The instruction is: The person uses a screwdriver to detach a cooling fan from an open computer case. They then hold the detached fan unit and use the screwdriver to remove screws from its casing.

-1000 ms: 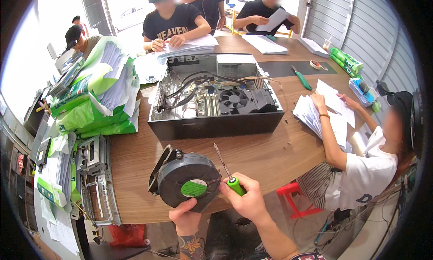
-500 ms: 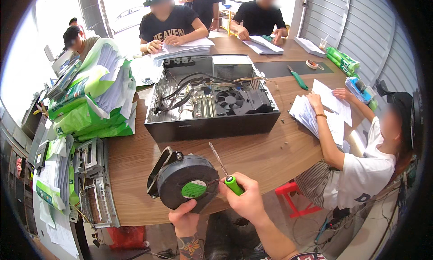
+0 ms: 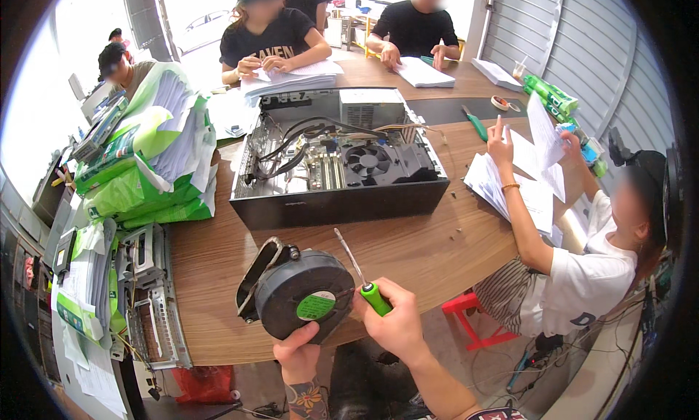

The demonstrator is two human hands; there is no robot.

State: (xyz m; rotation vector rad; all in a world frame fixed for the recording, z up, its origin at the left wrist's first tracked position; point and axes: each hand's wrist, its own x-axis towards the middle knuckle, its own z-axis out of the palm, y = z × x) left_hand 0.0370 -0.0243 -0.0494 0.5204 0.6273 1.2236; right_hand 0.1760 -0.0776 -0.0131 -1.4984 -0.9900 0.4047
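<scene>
A round black blower fan (image 3: 287,285) with a green label is tilted up at the table's near edge. My left hand (image 3: 298,347) is closed on its lower rim, the thumb resting on the face below the label. On the fan's left side sits a black bracket-like duct (image 3: 250,285). My right hand (image 3: 397,322) grips a screwdriver (image 3: 375,299) by its green handle, the metal shaft pointing up and away to the left. The right fingers come close to the fan's right edge; whether they touch it I cannot tell. Beyond stands an open computer case (image 3: 338,198).
Metal drive brackets (image 3: 153,303) lie at the left edge beside stacked papers in green wrappers (image 3: 156,179). A co-worker at right handles sheets (image 3: 542,143); others sit across the table with paper stacks (image 3: 291,81). A green-handled tool (image 3: 477,125) and tape (image 3: 499,103) lie far right.
My hands, the fan and the screwdriver stay almost in place. At right, the co-worker has raised a hand and lifted a sheet. The standing person at the back has shifted left.
</scene>
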